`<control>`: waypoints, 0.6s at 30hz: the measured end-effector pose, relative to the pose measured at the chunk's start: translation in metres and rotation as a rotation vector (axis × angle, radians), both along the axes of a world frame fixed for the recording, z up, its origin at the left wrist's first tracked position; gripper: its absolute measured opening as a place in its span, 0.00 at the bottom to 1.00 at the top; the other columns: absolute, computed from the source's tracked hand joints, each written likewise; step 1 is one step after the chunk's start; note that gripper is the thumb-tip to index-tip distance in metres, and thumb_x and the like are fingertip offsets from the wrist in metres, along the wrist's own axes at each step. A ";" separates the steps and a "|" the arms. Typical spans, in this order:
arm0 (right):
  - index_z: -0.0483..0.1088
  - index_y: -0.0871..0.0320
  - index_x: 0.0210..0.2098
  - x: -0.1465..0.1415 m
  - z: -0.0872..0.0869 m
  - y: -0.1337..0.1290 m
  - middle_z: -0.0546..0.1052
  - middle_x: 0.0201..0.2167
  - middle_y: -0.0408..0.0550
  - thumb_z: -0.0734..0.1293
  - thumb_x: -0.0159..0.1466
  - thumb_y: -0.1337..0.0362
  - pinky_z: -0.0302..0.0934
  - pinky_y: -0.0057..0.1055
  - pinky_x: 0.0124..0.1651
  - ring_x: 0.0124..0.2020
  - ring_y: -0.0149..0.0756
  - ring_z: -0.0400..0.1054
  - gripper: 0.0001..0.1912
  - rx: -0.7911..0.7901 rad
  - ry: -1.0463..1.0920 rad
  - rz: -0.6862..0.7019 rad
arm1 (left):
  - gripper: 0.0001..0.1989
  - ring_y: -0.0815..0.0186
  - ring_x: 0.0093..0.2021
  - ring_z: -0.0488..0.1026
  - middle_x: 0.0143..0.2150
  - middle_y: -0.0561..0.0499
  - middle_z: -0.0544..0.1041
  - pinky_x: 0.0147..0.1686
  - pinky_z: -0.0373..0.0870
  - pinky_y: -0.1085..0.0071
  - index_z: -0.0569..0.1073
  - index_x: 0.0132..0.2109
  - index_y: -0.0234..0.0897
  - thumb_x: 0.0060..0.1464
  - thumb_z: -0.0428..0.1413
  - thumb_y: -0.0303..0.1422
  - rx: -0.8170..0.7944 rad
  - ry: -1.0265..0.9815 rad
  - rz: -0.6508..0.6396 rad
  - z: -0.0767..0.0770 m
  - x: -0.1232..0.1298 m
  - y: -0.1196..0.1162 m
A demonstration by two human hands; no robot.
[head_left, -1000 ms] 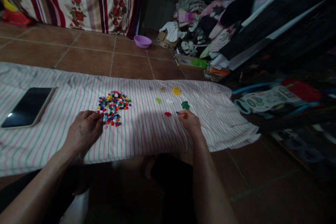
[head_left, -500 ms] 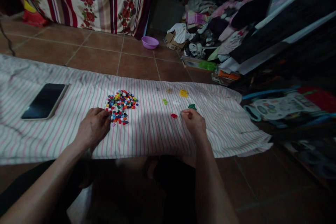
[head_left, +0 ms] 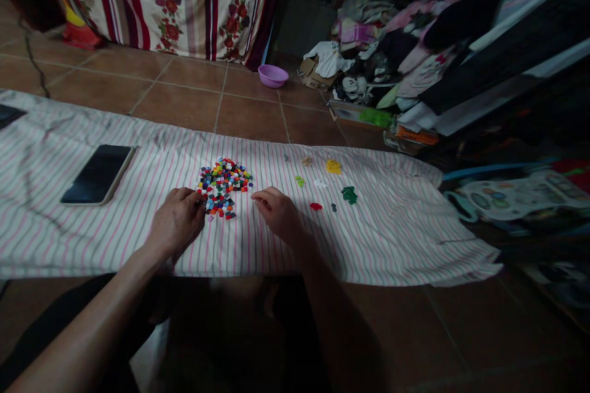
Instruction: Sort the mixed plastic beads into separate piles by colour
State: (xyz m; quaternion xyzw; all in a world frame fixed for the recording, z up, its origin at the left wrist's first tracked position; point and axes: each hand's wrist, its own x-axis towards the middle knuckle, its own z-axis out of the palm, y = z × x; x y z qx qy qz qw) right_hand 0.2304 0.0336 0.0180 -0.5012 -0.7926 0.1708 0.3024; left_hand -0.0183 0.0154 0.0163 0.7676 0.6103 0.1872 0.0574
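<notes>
A loose pile of small square beads (head_left: 225, 177) in many colours lies on the striped cloth (head_left: 276, 252). At its left edge rests my left hand (head_left: 179, 218), fingers curled down against the beads; what they hold, if anything, is hidden. My right hand (head_left: 279, 215) hovers just right of the pile, thumb and fingers pinched together, and nothing shows clearly between them. Farther right lie small single-colour groups: yellow beads (head_left: 334, 166), dark green beads (head_left: 349, 194), red beads (head_left: 316, 206), lime green beads (head_left: 299, 180), white beads (head_left: 320, 183), tan beads (head_left: 306, 161) and dark grey beads (head_left: 334, 207).
A phone (head_left: 98, 175) lies on the cloth left of my left hand, and a dark object (head_left: 10, 115) sits at the far left edge. Beyond, on the tiled floor, are a purple basin (head_left: 273, 76) and a heap of clothes (head_left: 382, 43).
My right hand has moved left from the small groups toward the pile, uncovering the dark grey and dark green beads. My left hand stays by the pile. The view has shifted slightly left.
</notes>
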 end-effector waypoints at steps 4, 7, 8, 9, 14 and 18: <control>0.76 0.58 0.43 -0.017 -0.004 0.005 0.75 0.37 0.50 0.60 0.67 0.71 0.64 0.31 0.45 0.41 0.35 0.71 0.13 -0.007 -0.012 0.072 | 0.15 0.54 0.44 0.70 0.40 0.42 0.75 0.44 0.70 0.60 0.76 0.42 0.34 0.58 0.47 0.35 0.013 -0.005 -0.010 -0.002 -0.001 0.000; 0.76 0.57 0.47 -0.026 -0.004 0.007 0.74 0.38 0.50 0.59 0.68 0.71 0.65 0.30 0.46 0.41 0.34 0.70 0.16 -0.014 -0.048 0.086 | 0.16 0.54 0.44 0.70 0.41 0.42 0.75 0.45 0.70 0.59 0.76 0.43 0.33 0.58 0.47 0.35 0.015 -0.004 -0.009 -0.002 -0.001 0.000; 0.76 0.57 0.47 -0.029 -0.004 0.008 0.74 0.39 0.50 0.58 0.68 0.71 0.65 0.30 0.46 0.41 0.34 0.70 0.16 -0.011 -0.060 0.092 | 0.16 0.54 0.44 0.70 0.41 0.42 0.75 0.45 0.70 0.59 0.76 0.43 0.33 0.58 0.47 0.35 0.015 -0.006 -0.010 -0.002 -0.001 0.000; 0.76 0.56 0.48 -0.031 -0.004 0.009 0.73 0.39 0.50 0.58 0.68 0.71 0.64 0.29 0.46 0.41 0.34 0.70 0.17 -0.005 -0.072 0.099 | 0.16 0.54 0.44 0.70 0.41 0.42 0.75 0.45 0.70 0.59 0.76 0.44 0.33 0.58 0.47 0.35 0.014 -0.010 -0.014 -0.001 0.000 0.000; 0.75 0.56 0.51 -0.039 -0.008 0.015 0.72 0.40 0.50 0.58 0.69 0.70 0.64 0.29 0.44 0.40 0.33 0.69 0.18 0.023 -0.122 0.121 | 0.16 0.54 0.44 0.70 0.40 0.42 0.75 0.45 0.70 0.59 0.77 0.44 0.34 0.59 0.46 0.35 0.003 -0.008 -0.024 0.001 0.001 0.000; 0.76 0.54 0.50 -0.043 -0.013 0.021 0.72 0.39 0.50 0.58 0.68 0.72 0.64 0.30 0.43 0.41 0.34 0.68 0.19 0.028 -0.167 0.136 | 0.16 0.54 0.44 0.70 0.40 0.42 0.75 0.44 0.70 0.59 0.77 0.44 0.35 0.59 0.46 0.34 0.013 0.009 -0.011 0.002 0.002 -0.001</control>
